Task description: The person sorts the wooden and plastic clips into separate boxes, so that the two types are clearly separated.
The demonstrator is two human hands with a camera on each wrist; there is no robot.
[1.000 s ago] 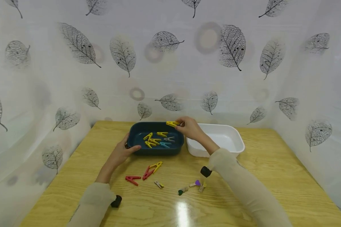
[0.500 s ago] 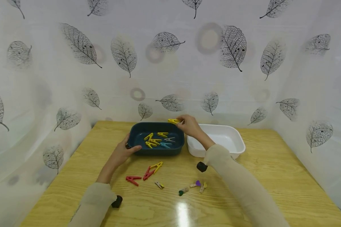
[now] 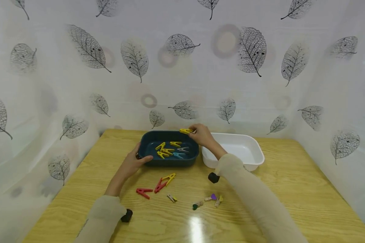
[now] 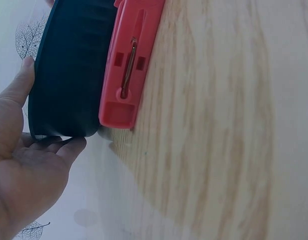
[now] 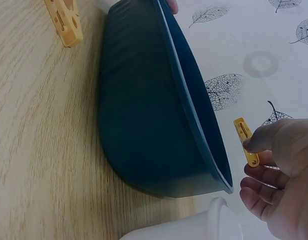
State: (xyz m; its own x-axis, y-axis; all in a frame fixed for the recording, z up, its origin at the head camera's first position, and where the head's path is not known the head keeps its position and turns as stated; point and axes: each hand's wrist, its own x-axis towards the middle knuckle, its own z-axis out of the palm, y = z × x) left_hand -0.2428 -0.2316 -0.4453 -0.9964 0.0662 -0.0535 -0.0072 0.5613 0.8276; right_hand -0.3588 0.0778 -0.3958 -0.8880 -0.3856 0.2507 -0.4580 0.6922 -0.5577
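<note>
The dark teal plastic basin (image 3: 167, 162) stands at the back middle of the table. My left hand (image 3: 133, 163) grips its left end, the thumb on the front rim. In the left wrist view the fingers lie along the basin's end wall. Above the back right rim, my right hand (image 3: 202, 135) pinches a yellow clothespin (image 3: 185, 131) between thumb and fingers; the right wrist view shows the clothespin (image 5: 246, 142) apart from the basin. Inside the basin lie several yellow clothespins (image 3: 175, 144), a blue one (image 3: 178, 155) and a grey one (image 3: 183, 149).
Right of it stands a white basin (image 3: 257, 158), partly behind my right forearm. In front lie red clothespins (image 3: 144, 192), a yellow one (image 3: 169, 179) and several small wooden pegs (image 3: 198, 204). A leaf-print curtain (image 3: 182, 74) hangs behind the wooden table (image 3: 292, 189).
My right hand has shifted slightly back with the yellow clothespin, and its forearm has swung a little left. The left hand keeps its place on the teal basin.
</note>
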